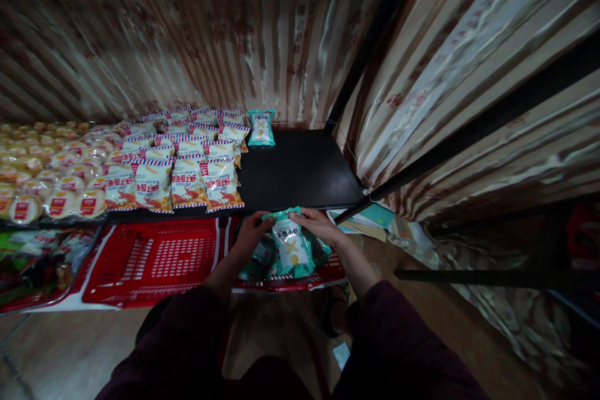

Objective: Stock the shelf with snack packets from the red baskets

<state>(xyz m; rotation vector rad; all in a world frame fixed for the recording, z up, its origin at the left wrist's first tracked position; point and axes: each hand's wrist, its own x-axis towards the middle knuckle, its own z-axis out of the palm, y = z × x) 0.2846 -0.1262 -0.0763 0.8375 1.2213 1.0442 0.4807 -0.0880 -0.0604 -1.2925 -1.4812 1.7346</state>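
Both hands point(290, 225) pinching a teal snack pack point(291, 249) over the red basket point(285, 281), 1 already on shelf point(300, 169) ahead, more packs left below imo.

**Dim scene, strong edge distortion, glare on plastic sheeting**

Overall exposure was low. The brightest zone lay at centre left, where the white snack packets point(187, 169) on the black shelf point(300, 169) caught light from above and in front. The plastic sheeting point(281, 31) behind the shelf showed streaked white glare, strongest at upper right. Its upper left corner fell into heavy shadow. The dark sleeves point(187, 344) at the bottom were nearly black, without detail. Wide-angle distortion bent the shelf posts and stretched the sheeting towards the edges. The right edge was smeared and soft. The teal packet point(291, 247) at centre was reasonably sharp; its print was legible.
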